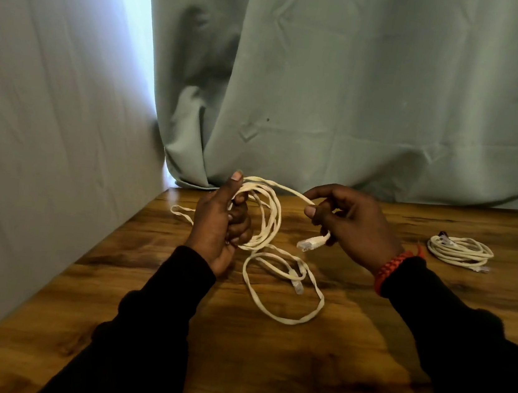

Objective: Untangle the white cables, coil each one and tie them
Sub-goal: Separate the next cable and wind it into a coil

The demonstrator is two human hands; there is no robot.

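Both hands grip one white cable (264, 220): left hand (221, 224) its coil, right hand (345, 223) its end.

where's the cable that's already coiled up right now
In the head view, the coiled cable lies on the wooden table at far right, beyond the right hand and its orange bracelet, near the curtain.

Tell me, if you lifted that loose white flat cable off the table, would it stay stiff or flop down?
Probably flop: the loose white flat cable sags in soft loops on the brown wooden table. It likely springs open too, since the left hand grips its coils together. It looks light; the right hand holds the end with the clear plastic plug in a fingertip pinch.
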